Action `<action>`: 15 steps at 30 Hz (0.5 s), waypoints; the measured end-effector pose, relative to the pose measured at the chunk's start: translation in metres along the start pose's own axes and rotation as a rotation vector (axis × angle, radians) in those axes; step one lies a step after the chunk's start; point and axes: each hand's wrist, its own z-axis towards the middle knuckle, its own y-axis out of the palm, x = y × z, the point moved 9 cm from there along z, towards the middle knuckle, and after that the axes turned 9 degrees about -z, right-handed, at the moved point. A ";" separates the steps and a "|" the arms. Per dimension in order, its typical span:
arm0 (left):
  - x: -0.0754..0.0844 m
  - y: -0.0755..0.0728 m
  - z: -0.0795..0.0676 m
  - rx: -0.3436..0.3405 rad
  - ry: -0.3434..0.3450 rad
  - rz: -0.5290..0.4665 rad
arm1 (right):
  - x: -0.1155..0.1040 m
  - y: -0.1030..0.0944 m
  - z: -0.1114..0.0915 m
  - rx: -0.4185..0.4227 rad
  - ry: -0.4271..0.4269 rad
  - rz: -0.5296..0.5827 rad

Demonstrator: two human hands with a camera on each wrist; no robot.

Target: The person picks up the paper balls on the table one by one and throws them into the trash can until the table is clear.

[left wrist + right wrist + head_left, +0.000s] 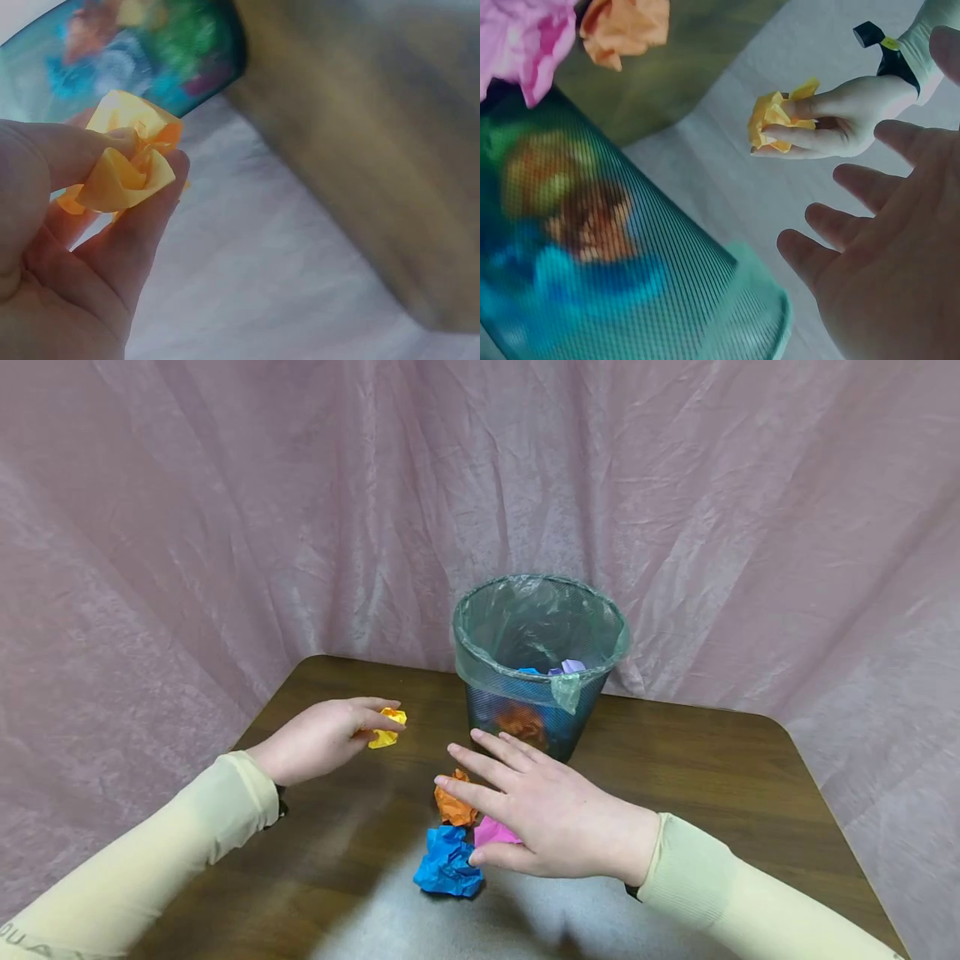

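My left hand (326, 737) pinches a crumpled yellow paper ball (387, 728) between thumb and fingers, left of the bin; the left wrist view shows the same yellow paper (127, 180) at the fingertips. My right hand (551, 810) has its fingers spread, holding nothing, above the table in front of the bin. Beneath and beside it lie a crumpled orange paper (455, 799), a pink paper (495, 832) partly hidden by the hand, and a blue paper (448, 864). Behind stands a mesh wastebasket (480, 693) lined with a greenish plastic bag.
Inside the wastebasket are several crumpled papers, among them a lilac one (573, 666) near the top and an orange one (522, 724) seen through the mesh. The brown wooden table (697, 760) ends at the back before a pink curtain (375, 510).
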 end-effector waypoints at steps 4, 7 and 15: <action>0.016 -0.024 0.010 0.029 0.051 0.035 | 0.008 -0.021 -0.002 0.061 -0.009 -0.026; 0.028 -0.041 0.020 0.062 0.092 0.071 | 0.017 -0.036 -0.005 0.099 -0.017 -0.046; 0.057 -0.073 0.043 0.111 0.152 0.079 | 0.053 -0.060 -0.016 0.104 0.053 -0.077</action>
